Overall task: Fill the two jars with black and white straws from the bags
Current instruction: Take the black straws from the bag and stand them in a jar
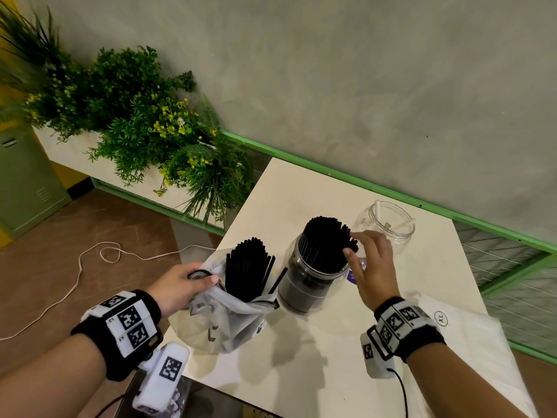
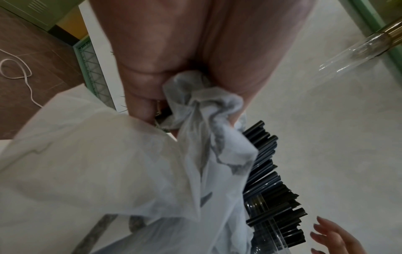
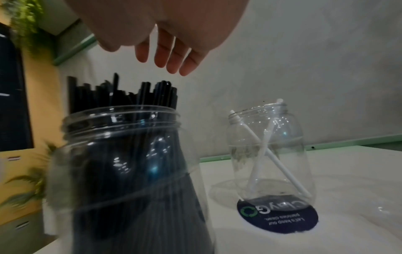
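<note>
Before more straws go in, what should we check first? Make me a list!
1. Left hand grips the bag open: ok.
2. Black straws left in the bag to grab: ok.
3. Right hand free to take them, fingers relaxed by the black jar: ok.
4. Black jar stands upright on the table: ok.
5. Room left in the black jar: cannot tell, it looks packed.
6. Second jar filled with white straws: not ok, only two or three inside.
</note>
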Motion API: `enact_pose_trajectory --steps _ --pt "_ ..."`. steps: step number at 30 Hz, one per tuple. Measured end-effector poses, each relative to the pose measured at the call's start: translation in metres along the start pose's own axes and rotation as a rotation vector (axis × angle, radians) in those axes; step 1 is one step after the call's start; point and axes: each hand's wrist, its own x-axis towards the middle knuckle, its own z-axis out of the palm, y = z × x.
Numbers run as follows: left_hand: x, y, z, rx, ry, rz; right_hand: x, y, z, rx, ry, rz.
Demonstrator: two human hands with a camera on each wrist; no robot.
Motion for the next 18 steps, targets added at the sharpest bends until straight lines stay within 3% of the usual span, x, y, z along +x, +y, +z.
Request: enact_pose_trajectory --steps 4,8,12,18 --pt "0.000 0.000 0.002 0.008 -0.011 0.008 -0.008 -0.015 0.007 -0.128 -0.058 -0.094" --pt "0.000 0.002 0.006 -0.010 -0.014 0.012 0.009 -0.022 0.020 -0.321 -0.202 -0.029" --pt "-0.002 0.002 0.007 -0.006 -0.017 0.015 0.030 -0.024 0.029 -0.511 -0.316 -0.063" --pt "-0.002 -0.001 0.005 -0.007 -0.017 0.009 0.045 -0.018 0.029 -0.462 -0.386 -0.021"
